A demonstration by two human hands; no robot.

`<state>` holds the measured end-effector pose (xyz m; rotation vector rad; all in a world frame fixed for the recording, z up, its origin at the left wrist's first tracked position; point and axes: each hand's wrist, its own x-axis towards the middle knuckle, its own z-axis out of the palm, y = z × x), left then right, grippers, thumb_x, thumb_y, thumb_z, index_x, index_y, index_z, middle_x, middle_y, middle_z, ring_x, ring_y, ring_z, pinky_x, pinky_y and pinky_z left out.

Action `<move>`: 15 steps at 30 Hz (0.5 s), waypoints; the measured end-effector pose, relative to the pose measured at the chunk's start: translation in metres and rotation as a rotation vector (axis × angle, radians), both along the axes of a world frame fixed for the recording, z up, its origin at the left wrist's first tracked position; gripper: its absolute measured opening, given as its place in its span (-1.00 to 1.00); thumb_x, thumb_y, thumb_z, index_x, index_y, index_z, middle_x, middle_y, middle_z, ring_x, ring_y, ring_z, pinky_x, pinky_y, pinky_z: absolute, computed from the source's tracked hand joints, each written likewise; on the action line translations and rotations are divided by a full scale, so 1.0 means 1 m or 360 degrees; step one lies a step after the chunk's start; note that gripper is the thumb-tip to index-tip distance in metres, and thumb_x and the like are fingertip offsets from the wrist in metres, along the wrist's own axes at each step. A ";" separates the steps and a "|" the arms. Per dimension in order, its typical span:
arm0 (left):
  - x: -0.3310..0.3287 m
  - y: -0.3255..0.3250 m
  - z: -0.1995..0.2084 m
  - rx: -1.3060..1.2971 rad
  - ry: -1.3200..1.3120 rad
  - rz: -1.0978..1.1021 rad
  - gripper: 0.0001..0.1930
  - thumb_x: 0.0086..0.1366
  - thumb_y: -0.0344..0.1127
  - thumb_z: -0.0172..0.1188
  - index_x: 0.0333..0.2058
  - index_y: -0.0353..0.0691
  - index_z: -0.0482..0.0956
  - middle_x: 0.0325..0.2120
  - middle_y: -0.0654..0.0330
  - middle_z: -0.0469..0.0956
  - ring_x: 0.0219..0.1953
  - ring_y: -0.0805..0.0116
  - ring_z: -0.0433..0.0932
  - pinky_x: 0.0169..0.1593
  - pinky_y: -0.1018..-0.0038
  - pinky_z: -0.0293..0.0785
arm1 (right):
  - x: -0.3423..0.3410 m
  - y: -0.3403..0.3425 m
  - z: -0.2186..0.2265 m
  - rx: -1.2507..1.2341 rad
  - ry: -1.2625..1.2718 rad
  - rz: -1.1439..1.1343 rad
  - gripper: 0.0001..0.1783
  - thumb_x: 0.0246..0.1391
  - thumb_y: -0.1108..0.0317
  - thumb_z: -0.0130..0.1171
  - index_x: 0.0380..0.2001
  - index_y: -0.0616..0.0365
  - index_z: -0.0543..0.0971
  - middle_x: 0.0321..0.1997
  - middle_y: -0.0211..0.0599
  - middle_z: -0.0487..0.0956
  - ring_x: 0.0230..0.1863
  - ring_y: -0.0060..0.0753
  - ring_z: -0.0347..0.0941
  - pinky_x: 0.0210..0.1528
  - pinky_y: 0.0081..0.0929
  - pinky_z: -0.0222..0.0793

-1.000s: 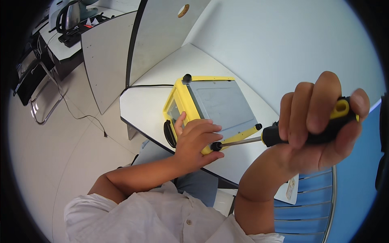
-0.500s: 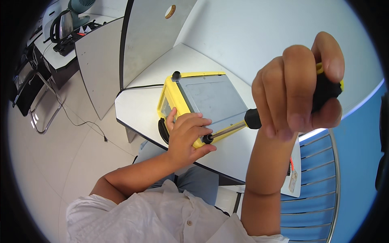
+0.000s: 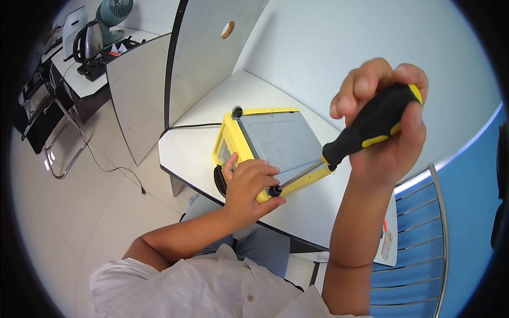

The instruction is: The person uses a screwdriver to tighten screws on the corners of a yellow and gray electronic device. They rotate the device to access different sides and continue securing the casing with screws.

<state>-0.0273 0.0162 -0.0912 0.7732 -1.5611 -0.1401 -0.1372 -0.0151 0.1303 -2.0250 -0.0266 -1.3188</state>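
Black screwdriver (image 3: 366, 127) points aslant down-left, seemingly into a corner foot (image 3: 274, 191)

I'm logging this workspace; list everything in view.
table: 1, white, centre
box: 1, yellow and grey, on table
feet: 3 visible, black, box corners
screwdriver: 1, black and yellow, tip at foot
cord: 1, black, beside box
panels: 2, grey, left of table
desk: 1, white, upper left
kettle: 1, silver and black, desk
fan: 1, teal, desk
clutter: uncounted, mostly black, desk
chair: 1, black, far left
cable: 1, dark, floor
bars: several, silver, lower right
shirt: 1, white, lower centre
left hand: 1, bare, on box corner
right hand: 1, bare, on screwdriver
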 end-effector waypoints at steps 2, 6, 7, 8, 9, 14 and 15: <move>0.001 0.001 0.000 0.0009 -0.0003 0.0007 -0.69 0.01 -0.04 0.36 -0.37 -0.07 0.55 -0.20 0.28 0.57 -0.01 0.19 0.46 0.30 0.07 -0.13 | 0.000 -0.014 0.007 0.0146 0.0149 0.0550 -0.65 0.23 0.18 0.08 0.02 0.01 0.34 -0.30 -0.23 0.43 -0.44 -0.37 0.46 -0.32 -0.48 0.51; 0.000 0.002 0.001 -0.0018 0.0015 0.0017 -0.73 -0.02 -0.11 0.35 -0.38 -0.07 0.55 -0.20 0.27 0.57 -0.02 0.19 0.46 0.29 0.08 -0.14 | -0.001 -0.023 0.007 0.0320 0.0232 0.1158 -0.61 0.21 0.29 0.13 0.08 -0.05 0.34 -0.36 -0.27 0.47 -0.58 -0.47 0.46 -0.49 -0.56 0.53; 0.000 0.002 0.000 -0.0020 0.0012 0.0021 -0.72 -0.03 -0.11 0.36 -0.38 -0.08 0.55 -0.20 0.27 0.57 -0.02 0.18 0.46 0.29 0.09 -0.13 | 0.003 -0.021 0.003 0.0292 0.0147 0.1132 -0.65 0.24 0.29 0.07 0.08 -0.03 0.34 -0.42 -0.27 0.46 -0.62 -0.51 0.42 -0.53 -0.58 0.49; -0.001 0.002 0.000 -0.0022 0.0008 0.0026 -0.71 -0.04 -0.11 0.36 -0.38 -0.08 0.54 -0.20 0.27 0.57 -0.02 0.18 0.46 0.29 0.09 -0.13 | 0.007 -0.019 -0.001 0.0261 0.0066 0.1108 -0.68 0.28 0.29 0.02 0.08 -0.01 0.34 -0.47 -0.28 0.45 -0.65 -0.55 0.39 -0.57 -0.61 0.46; 0.000 0.003 -0.001 -0.0025 0.0005 0.0031 -0.70 -0.05 -0.11 0.37 -0.38 -0.08 0.54 -0.20 0.27 0.56 -0.03 0.18 0.46 0.28 0.09 -0.12 | 0.008 -0.012 -0.005 0.0208 -0.0004 0.0727 -0.68 0.29 0.24 -0.01 0.07 0.00 0.34 -0.47 -0.27 0.45 -0.66 -0.57 0.37 -0.59 -0.62 0.42; 0.000 0.003 0.000 0.0008 0.0022 0.0017 -0.66 -0.10 -0.13 0.40 -0.36 -0.10 0.52 -0.22 0.28 0.56 -0.03 0.19 0.46 0.26 0.10 -0.09 | 0.037 0.037 -0.013 0.0009 -0.0276 -0.1024 -0.56 0.34 0.05 -0.14 0.04 0.19 0.30 -0.48 -0.27 0.42 -0.70 -0.60 0.28 -0.64 -0.64 0.26; 0.000 0.002 0.000 0.0004 0.0023 0.0023 -0.65 -0.10 -0.13 0.40 -0.36 -0.10 0.52 -0.23 0.28 0.55 -0.03 0.19 0.46 0.26 0.10 -0.08 | 0.035 0.034 -0.013 -0.0051 -0.0228 -0.0902 -0.54 0.33 0.04 -0.15 0.04 0.22 0.30 -0.46 -0.24 0.42 -0.67 -0.56 0.30 -0.60 -0.61 0.29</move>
